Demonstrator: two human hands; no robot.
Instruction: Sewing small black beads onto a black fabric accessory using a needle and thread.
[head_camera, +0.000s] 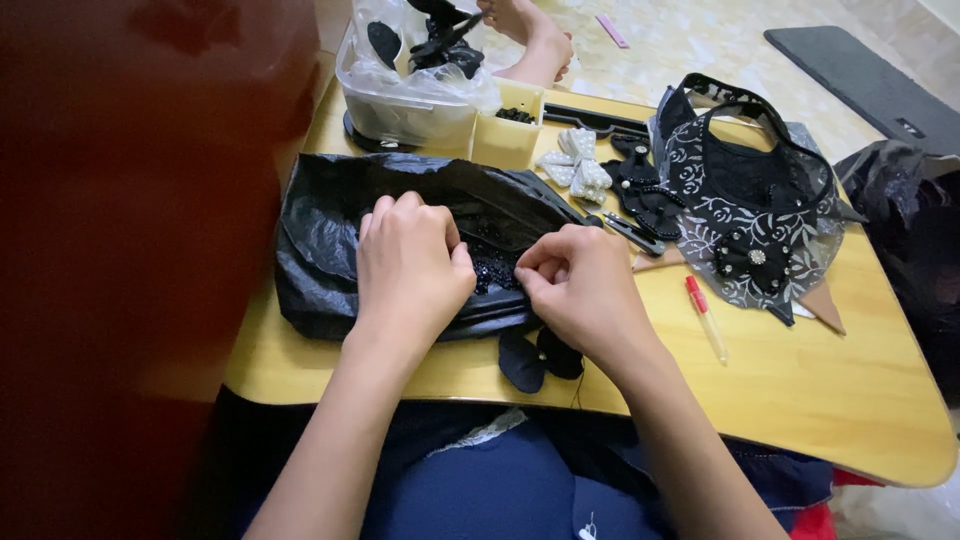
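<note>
Both hands pinched shut over small black beads (495, 265) in crumpled black plastic bag (330, 235): left hand (410, 265), right hand (580, 285); finished white bow (575, 165) aside, beading ongoing

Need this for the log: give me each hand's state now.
Left hand: fingers curled closed, resting on the black plastic bag.
Right hand: fingertips pinched shut over the black beads; what they grip cannot be told.
</note>
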